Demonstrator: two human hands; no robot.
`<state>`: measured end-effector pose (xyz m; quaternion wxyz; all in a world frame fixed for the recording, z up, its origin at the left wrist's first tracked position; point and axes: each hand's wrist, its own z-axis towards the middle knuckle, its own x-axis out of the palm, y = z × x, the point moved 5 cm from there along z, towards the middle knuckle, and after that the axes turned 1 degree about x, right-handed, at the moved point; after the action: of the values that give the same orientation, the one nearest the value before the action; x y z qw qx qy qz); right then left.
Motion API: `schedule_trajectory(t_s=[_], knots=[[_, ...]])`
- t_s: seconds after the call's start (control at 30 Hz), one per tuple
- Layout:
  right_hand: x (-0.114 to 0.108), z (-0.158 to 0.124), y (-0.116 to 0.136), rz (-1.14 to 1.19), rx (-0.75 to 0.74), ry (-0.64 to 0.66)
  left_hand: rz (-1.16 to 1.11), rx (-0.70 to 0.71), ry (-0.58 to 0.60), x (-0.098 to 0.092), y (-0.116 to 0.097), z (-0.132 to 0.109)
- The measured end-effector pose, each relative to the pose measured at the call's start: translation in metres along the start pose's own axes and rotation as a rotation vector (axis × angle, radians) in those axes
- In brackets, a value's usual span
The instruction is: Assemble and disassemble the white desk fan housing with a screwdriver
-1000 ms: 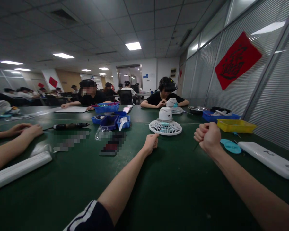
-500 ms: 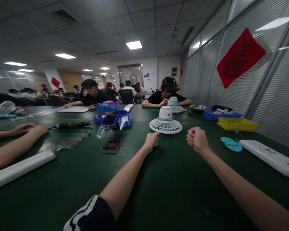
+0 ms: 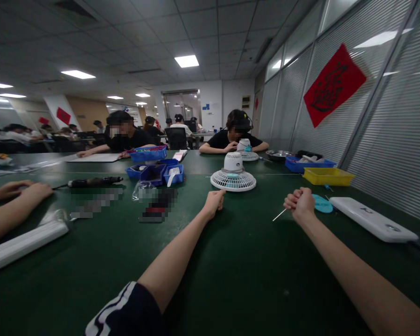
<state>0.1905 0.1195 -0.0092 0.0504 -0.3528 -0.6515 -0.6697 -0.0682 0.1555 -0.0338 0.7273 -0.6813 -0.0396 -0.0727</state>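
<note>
Both my forearms stretch out over the dark green table point(image 3: 231, 261). My left hand point(image 3: 213, 202) rests on the table as a loose fist, just in front of a white desk fan point(image 3: 233, 176) lying face down; nothing shows in it. My right hand point(image 3: 300, 204) is clenched a little above the table, and a thin white stick point(image 3: 279, 214) pokes out of it to the left. A teal round disc point(image 3: 322, 204) lies just behind the right hand.
A white flat case point(image 3: 373, 218) lies at the right, with yellow point(image 3: 328, 176) and blue point(image 3: 310, 164) trays behind it. Blue bins point(image 3: 156, 173) and a black tool point(image 3: 91, 181) lie left of centre. Another person's arms point(image 3: 10, 205) rest at left; people sit opposite.
My right fist swung left, then back right and lower near the teal disc, and the white stick now shows. The left hand stayed put. The camera turned slightly.
</note>
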Motion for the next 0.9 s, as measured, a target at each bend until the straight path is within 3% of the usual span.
schedule_trajectory(t_s=[0.1, 0.2, 0.43, 0.7, 0.9], knots=[[-0.016, 0.006, -0.006, 0.064, 0.063, -0.134, 0.022, 0.007, -0.004, 0.0, 0.001, 0.001], [-0.022, 0.007, -0.006, 0.163, 0.101, -0.189, 0.041, 0.007, -0.005, 0.0, 0.002, 0.002], [-0.022, 0.007, -0.006, 0.191, 0.132, -0.163, 0.103, -0.029, -0.037, -0.001, 0.006, 0.003], [-0.021, 0.008, -0.008, 0.149, 0.076, -0.16, 0.105, -0.14, -0.304, -0.006, 0.013, 0.016], [-0.023, 0.015, -0.013, 0.091, 0.004, -0.119, -0.055, -0.269, -0.341, -0.006, 0.012, 0.034]])
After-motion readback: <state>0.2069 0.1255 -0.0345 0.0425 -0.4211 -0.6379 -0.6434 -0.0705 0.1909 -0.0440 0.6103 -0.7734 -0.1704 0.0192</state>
